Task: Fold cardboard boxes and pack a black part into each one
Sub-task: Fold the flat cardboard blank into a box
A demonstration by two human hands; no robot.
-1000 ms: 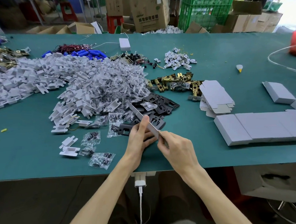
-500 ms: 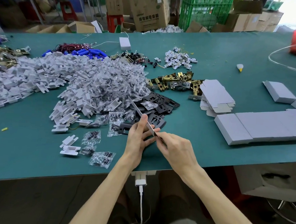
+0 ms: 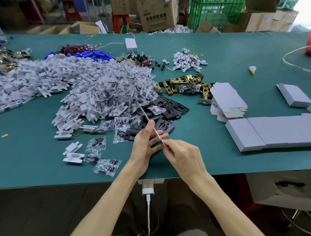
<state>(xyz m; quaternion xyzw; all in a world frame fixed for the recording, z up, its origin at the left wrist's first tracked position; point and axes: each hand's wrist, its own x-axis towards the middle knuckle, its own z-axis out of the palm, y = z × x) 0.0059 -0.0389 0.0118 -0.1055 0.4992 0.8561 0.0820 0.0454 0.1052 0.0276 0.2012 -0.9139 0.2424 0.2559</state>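
Scene: At a green table (image 3: 226,63), a person holds a flat carton blank (image 3: 145,115) edge-on above the near edge.
Left hand (image 3: 144,144): Thumb on one face and straightened fingers on the other, holding the blank between them.
Right hand (image 3: 183,155): Fingertips curl in and pinch the blank's near end.
Step in hand: Likely opening the flattened sleeve into a box.
Doing it well: Press the two creased edges toward each other so the walls square up. Tuck the end flaps only after that, and keep the thumbs off the panel faces so they do not dent.
Task's things: The black parts (image 3: 169,107) lie heaped just beyond the hands, one close by the left fingers. More unfolded blanks (image 3: 226,98) are stacked to the right. Folded boxes (image 3: 276,129) line the right side.
Writing: A brown carton (image 3: 156,13) behind the table carries dark printed characters, too blurred to read. The blanks and folded boxes show no print.
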